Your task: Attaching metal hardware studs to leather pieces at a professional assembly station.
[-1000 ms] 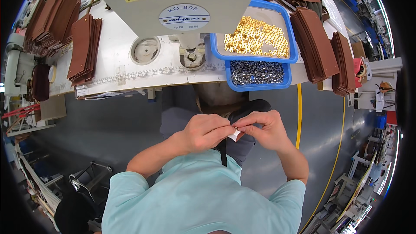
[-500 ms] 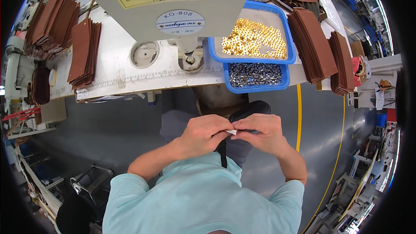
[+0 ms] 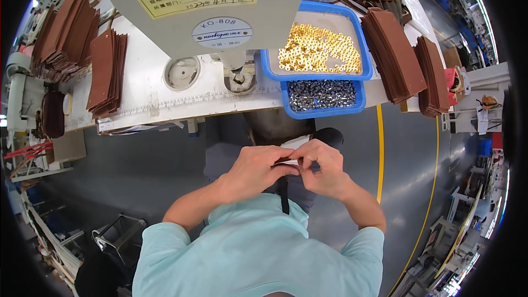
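Above my lap, both hands come together around a small white piece (image 3: 296, 142) that looks like paper or thin sheet. My left hand (image 3: 254, 168) pinches it between thumb and fingers from the left. On the other side my right hand (image 3: 324, 169) has its thumb and forefinger closed at the piece's edge. Part of the white surface shows beyond the fingertips and part between them; the fingers cover the rest. The hands sit in front of the table's near edge, apart from the grey machine (image 3: 165, 27) above.
On the white table (image 3: 148, 77), a blue tray (image 3: 367, 49) holds gold-coloured rings. A second blue tray (image 3: 324, 114) holds small silvery metal parts. Stacks of brown leather-like pieces lie at left (image 3: 105, 74) and right (image 3: 393, 55). Yellow lines (image 3: 380, 154) mark the grey floor.
More of the white piece now shows beyond the fingers. My right hand has shifted slightly left, its fingers more curled. The view has moved a little.
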Action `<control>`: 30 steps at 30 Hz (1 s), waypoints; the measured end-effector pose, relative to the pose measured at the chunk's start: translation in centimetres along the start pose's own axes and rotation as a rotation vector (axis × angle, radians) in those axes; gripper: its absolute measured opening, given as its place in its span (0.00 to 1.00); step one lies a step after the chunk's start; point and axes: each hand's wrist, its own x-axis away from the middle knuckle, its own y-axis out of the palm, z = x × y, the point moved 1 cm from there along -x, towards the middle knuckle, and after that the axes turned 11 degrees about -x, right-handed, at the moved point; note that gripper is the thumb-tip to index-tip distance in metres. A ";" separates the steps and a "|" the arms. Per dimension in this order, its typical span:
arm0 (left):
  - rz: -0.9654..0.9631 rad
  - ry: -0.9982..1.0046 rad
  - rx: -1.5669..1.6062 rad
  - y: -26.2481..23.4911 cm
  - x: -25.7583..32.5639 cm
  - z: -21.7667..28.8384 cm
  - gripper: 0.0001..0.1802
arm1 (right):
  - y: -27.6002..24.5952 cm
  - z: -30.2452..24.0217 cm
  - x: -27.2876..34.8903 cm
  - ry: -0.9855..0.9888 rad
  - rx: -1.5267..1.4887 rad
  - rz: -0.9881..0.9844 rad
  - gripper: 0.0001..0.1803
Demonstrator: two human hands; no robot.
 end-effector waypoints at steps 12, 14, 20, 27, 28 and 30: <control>0.340 -0.372 0.571 -4.6 3.8 -4.0 0.16 | -6.6 0.8 0.5 0.719 -0.209 -0.230 0.36; 0.403 -0.397 0.738 -4.7 4.1 -4.9 0.11 | -7.1 2.1 2.2 0.868 -0.321 -0.175 0.29; 0.322 -0.567 0.870 -3.1 7.7 -9.0 0.07 | -6.0 1.8 1.8 0.873 -0.272 -0.070 0.10; 0.252 -0.161 1.649 -2.1 10.4 -8.7 0.47 | -3.4 3.3 3.3 0.725 -0.417 0.155 0.14; 0.278 -0.012 1.650 -0.6 11.1 -9.1 0.47 | -2.1 3.5 3.4 0.714 -0.475 0.156 0.15; 0.425 -0.182 1.226 0.4 11.2 -7.8 0.44 | 2.5 3.5 2.9 0.666 -0.622 0.254 0.12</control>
